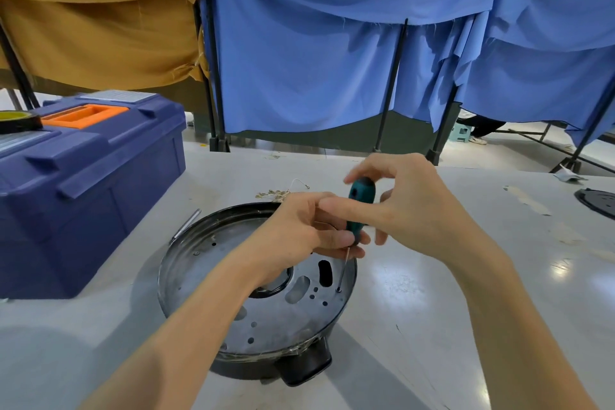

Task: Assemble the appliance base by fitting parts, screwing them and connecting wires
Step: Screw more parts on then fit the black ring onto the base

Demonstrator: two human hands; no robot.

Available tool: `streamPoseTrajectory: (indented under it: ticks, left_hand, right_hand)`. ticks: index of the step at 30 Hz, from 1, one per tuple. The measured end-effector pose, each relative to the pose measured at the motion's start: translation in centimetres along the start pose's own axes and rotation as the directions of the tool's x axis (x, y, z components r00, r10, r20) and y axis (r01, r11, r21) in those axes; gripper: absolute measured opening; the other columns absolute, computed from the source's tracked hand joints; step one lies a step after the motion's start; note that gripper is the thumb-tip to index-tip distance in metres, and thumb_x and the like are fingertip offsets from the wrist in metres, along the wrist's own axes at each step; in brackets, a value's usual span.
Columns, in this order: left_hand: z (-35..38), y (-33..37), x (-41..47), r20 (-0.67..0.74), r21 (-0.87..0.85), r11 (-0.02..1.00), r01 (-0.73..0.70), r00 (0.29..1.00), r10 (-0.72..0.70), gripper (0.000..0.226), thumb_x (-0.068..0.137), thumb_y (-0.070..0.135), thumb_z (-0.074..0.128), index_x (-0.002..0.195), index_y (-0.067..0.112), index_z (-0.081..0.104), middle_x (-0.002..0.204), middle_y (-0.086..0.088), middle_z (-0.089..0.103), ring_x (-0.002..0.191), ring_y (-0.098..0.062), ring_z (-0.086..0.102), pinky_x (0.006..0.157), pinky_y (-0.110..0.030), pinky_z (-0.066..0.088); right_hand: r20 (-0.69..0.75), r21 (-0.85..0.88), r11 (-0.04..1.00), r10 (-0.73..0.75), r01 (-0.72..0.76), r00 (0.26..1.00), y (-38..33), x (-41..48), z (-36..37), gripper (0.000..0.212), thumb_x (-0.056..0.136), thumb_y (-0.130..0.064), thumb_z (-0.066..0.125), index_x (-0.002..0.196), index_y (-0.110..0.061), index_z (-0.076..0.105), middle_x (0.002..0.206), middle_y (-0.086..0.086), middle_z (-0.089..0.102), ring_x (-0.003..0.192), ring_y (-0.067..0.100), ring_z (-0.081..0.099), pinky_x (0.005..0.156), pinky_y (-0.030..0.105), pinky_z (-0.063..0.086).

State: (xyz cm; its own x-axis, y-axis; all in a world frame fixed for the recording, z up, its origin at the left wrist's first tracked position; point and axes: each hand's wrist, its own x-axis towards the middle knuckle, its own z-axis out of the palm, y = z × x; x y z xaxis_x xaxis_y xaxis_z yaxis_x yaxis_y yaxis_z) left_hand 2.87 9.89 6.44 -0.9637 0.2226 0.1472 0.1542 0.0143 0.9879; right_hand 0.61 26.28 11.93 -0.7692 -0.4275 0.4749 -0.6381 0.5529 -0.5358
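Observation:
The round black appliance base [213, 280] lies on the white table with its perforated metal plate facing up. A teal-handled screwdriver [360, 203] stands almost upright over the plate, its thin shaft reaching a screw [338, 290] near the plate's right rim. My left hand [309, 230] pinches the lower end of the handle, just above the shaft. My right hand [409, 203] curls its fingers round the top of the handle. A black stub [304, 366] sticks out of the base's near side.
A dark blue toolbox [83, 190] with an orange handle stands at the left, a roll of tape [16, 120] on its lid. Small metal terminals and a wire [276, 193] lie behind the base. Another black round part [599, 201] sits at the far right. Blue and mustard curtains hang behind.

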Motion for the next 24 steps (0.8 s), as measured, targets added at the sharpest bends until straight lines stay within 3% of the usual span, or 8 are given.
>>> streamPoseTrajectory:
  ticks: [2,4,8,10,12,15,21,24]
  left_hand:
    - [-0.3,0.1,0.0,0.042,-0.017,1.0,0.022,0.999,-0.022,0.03,0.088,-0.01,0.059,0.113,0.005,0.063,0.1,-0.017,0.073,0.091,-0.034,0.072,0.079,-0.034,0.059]
    - [-0.1,0.2,-0.1,0.042,0.025,1.0,0.001,0.999,-0.002,0.033,0.083,-0.006,0.068,0.111,0.012,0.067,0.103,-0.018,0.071,0.092,-0.034,0.072,0.081,-0.034,0.059]
    - [0.3,-0.1,0.0,-0.032,0.044,0.999,-0.013,0.999,0.014,0.034,0.076,-0.005,0.075,0.105,0.013,0.071,0.098,-0.024,0.069,0.084,-0.035,0.073,0.078,-0.038,0.06]
    - [0.3,-0.2,0.0,0.005,0.004,1.0,-0.01,1.0,0.01,0.031,0.083,-0.007,0.068,0.11,0.007,0.067,0.096,-0.02,0.073,0.085,-0.035,0.073,0.078,-0.037,0.06]
    - [0.0,-0.1,0.0,0.027,-0.01,1.0,0.014,1.0,-0.014,0.029,0.087,-0.008,0.062,0.114,0.002,0.063,0.099,-0.018,0.073,0.089,-0.036,0.072,0.078,-0.035,0.059]
    - [-0.2,-0.1,-0.1,0.041,0.018,1.0,0.009,0.999,-0.01,0.03,0.083,-0.004,0.069,0.112,0.003,0.064,0.101,-0.019,0.072,0.091,-0.035,0.072,0.081,-0.036,0.059]
    - [0.3,-0.5,0.0,0.046,0.027,0.999,0.035,0.998,-0.036,0.018,0.083,-0.004,0.068,0.096,0.007,0.073,0.094,-0.015,0.075,0.089,-0.031,0.073,0.082,-0.034,0.059]
    - [-0.2,-0.5,0.0,0.1,0.0,0.999,0.035,0.994,-0.035,0.022,0.088,-0.005,0.062,0.102,0.009,0.072,0.1,-0.015,0.074,0.095,-0.032,0.072,0.089,-0.038,0.057]
  right_hand:
    - [0.056,0.102,0.994,-0.046,0.04,0.997,0.2,-0.1,-0.2,0.026,0.074,-0.042,0.073,0.092,-0.024,0.069,0.085,-0.011,0.067,0.053,0.013,0.066,0.054,0.025,0.056]
    - [0.04,0.165,0.986,-0.045,0.038,0.998,0.3,0.1,0.1,0.013,0.079,-0.025,0.077,0.083,-0.017,0.068,0.076,-0.005,0.066,0.046,0.016,0.065,0.046,0.024,0.054]
    - [-0.059,0.022,1.0,0.013,-0.012,0.998,0.1,0.2,0.5,0.048,0.065,-0.055,0.078,0.072,-0.011,0.059,0.07,0.002,0.062,0.04,0.014,0.055,0.039,0.023,0.05]
    - [-0.042,-0.011,1.0,-0.004,0.004,0.999,0.2,0.0,-0.1,0.049,0.062,-0.063,0.073,0.079,-0.017,0.064,0.076,-0.003,0.066,0.048,0.012,0.059,0.049,0.026,0.054]
    - [0.028,0.059,0.997,-0.04,0.039,0.999,0.2,-0.1,-0.6,0.033,0.071,-0.049,0.074,0.093,-0.025,0.069,0.088,-0.009,0.068,0.055,0.014,0.065,0.056,0.026,0.056]
    - [0.033,0.144,0.989,-0.049,0.044,0.998,0.2,0.0,-0.4,0.014,0.078,-0.027,0.077,0.086,-0.018,0.069,0.081,-0.003,0.068,0.05,0.018,0.066,0.051,0.027,0.057]
    - [-0.094,0.038,0.999,0.015,-0.012,0.995,-0.2,0.0,0.2,0.047,0.065,-0.055,0.078,0.07,-0.012,0.058,0.068,-0.001,0.063,0.045,0.015,0.058,0.046,0.031,0.053]
    - [0.016,0.127,0.991,-0.033,0.031,0.999,0.0,-0.3,-0.7,0.023,0.073,-0.038,0.079,0.084,-0.021,0.069,0.078,-0.009,0.068,0.05,0.011,0.066,0.053,0.024,0.054]
